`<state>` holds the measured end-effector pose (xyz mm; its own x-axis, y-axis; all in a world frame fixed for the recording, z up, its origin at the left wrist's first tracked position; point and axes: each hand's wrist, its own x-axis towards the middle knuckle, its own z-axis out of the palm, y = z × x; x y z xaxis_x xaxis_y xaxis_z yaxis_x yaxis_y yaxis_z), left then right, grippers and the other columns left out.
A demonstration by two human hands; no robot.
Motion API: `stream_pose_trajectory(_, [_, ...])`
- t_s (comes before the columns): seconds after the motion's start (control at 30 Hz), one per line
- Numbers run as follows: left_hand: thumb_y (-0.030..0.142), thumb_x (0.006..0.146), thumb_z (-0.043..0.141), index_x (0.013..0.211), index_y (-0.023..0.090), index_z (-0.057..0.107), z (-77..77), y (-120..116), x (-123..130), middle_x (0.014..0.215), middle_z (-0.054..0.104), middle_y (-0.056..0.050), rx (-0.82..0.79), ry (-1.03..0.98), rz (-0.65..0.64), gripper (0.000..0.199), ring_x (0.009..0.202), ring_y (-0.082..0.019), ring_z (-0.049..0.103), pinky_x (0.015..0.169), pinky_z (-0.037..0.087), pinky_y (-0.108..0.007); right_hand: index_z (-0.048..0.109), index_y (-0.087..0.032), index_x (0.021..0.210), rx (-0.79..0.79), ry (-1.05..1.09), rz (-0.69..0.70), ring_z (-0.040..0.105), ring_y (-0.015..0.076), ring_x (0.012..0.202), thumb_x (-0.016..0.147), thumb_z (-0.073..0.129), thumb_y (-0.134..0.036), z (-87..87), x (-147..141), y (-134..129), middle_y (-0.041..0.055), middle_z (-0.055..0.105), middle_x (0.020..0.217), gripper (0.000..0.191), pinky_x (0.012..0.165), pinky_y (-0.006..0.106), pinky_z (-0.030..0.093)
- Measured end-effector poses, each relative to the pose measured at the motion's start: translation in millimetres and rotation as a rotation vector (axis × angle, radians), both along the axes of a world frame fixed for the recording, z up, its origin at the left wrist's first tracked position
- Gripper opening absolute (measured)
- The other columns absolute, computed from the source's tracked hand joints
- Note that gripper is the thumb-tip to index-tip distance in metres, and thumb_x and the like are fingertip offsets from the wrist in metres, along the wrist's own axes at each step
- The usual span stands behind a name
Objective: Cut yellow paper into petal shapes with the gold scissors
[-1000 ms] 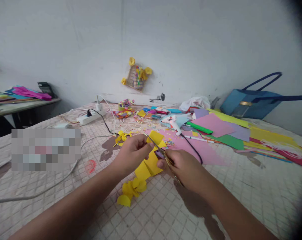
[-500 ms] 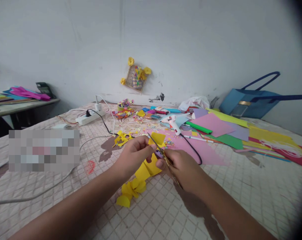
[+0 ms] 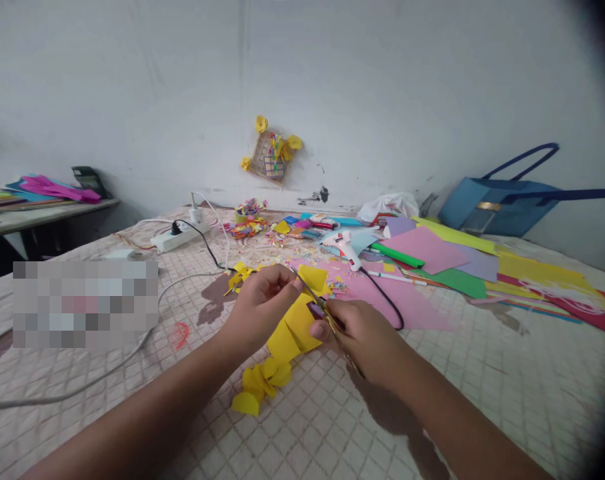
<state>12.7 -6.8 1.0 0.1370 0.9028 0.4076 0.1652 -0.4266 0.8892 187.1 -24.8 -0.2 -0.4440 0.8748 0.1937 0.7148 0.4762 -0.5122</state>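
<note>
Scissors point(image 3: 338, 328) are held in my right hand point(image 3: 365, 333), with their blades pointing up and to the left. My left hand point(image 3: 262, 303) is closed, its thumb and fingers pressed together beside the blade tips; what it pinches, if anything, is too small to make out. A small purple piece point(image 3: 316, 309) shows by the scissors, near my right thumb. Yellow paper pieces point(image 3: 285, 337) lie under and between the hands. Nearer to me is a pile of rounded yellow pieces point(image 3: 263, 381). Yellow cut-out scraps point(image 3: 238, 275) lie behind my left hand.
A white glue gun point(image 3: 348, 250) with a black cord lies beyond my right hand on pink paper point(image 3: 382, 300). Coloured sheets point(image 3: 432, 250) and a blue bag point(image 3: 502, 203) are at the right. A power strip point(image 3: 181, 237) with cables stands at the back left.
My left hand has moved slightly left and up, away from the purple piece and the scissors' pivot. The right hand stays nearly in place with the scissors.
</note>
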Motion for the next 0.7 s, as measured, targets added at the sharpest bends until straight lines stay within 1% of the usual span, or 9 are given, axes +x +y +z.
stream_pose_trajectory(0.13, [0.031,0.075,0.052,0.064,0.017,0.050,-1.7,-1.4,1.4,0.061,0.047,0.002,0.040,0.070,0.042,0.018,0.059,-0.011,0.043,0.055,0.033,-0.025,0.050,-0.018,0.074,0.032,0.009,0.003,0.049,0.0147,0.057,0.082,0.042,-0.060,-1.0,0.7,-0.1,0.0017,0.058,0.066,0.044,0.049,0.024,0.030])
stream_pose_trajectory(0.23, [0.031,0.076,0.051,0.063,0.017,0.050,-1.2,-1.4,1.0,0.060,0.047,0.002,0.064,0.105,0.056,0.019,0.058,-0.011,0.043,0.054,0.034,-0.025,0.050,-0.018,0.071,0.033,-0.016,0.000,0.049,0.0147,0.057,0.083,0.040,-0.060,-1.6,1.0,0.5,0.0018,0.058,0.065,0.045,0.050,0.024,0.030])
stream_pose_trajectory(0.37, [0.029,0.076,0.051,0.062,0.017,0.050,0.1,-2.1,0.4,0.059,0.047,0.002,0.089,0.122,0.057,0.018,0.057,-0.010,0.042,0.053,0.033,-0.024,0.052,-0.018,0.072,0.032,-0.034,-0.015,0.051,0.0158,0.059,0.082,0.039,-0.062,-1.8,1.0,1.0,0.0032,0.059,0.066,0.047,0.052,0.025,0.032])
stream_pose_trajectory(0.43, [0.028,0.076,0.051,0.062,0.017,0.050,0.3,-3.2,1.0,0.060,0.048,0.002,0.096,0.127,0.032,0.018,0.057,-0.010,0.042,0.054,0.034,-0.024,0.052,-0.018,0.072,0.038,-0.033,-0.014,0.051,0.0158,0.059,0.082,0.039,-0.062,-1.3,0.6,0.7,0.0030,0.059,0.065,0.047,0.052,0.025,0.032])
stream_pose_trajectory(0.57, [0.029,0.077,0.051,0.062,0.017,0.050,0.6,-5.8,3.7,0.060,0.048,0.002,0.055,0.116,-0.010,0.020,0.058,-0.011,0.043,0.054,0.035,-0.024,0.052,-0.018,0.073,0.035,-0.008,0.005,0.051,0.0156,0.059,0.083,0.039,-0.061,-0.3,-0.5,0.3,0.0031,0.059,0.066,0.046,0.052,0.025,0.033])
stream_pose_trajectory(0.7, [0.031,0.075,0.052,0.062,0.017,0.049,1.9,-7.8,6.6,0.058,0.048,0.002,-0.039,0.032,-0.010,0.020,0.056,-0.010,0.043,0.053,0.034,-0.024,0.053,-0.017,0.075,0.020,-0.005,0.007,0.052,0.0162,0.060,0.084,0.036,-0.061,-0.7,-1.0,0.3,0.0037,0.059,0.067,0.048,0.054,0.026,0.034])
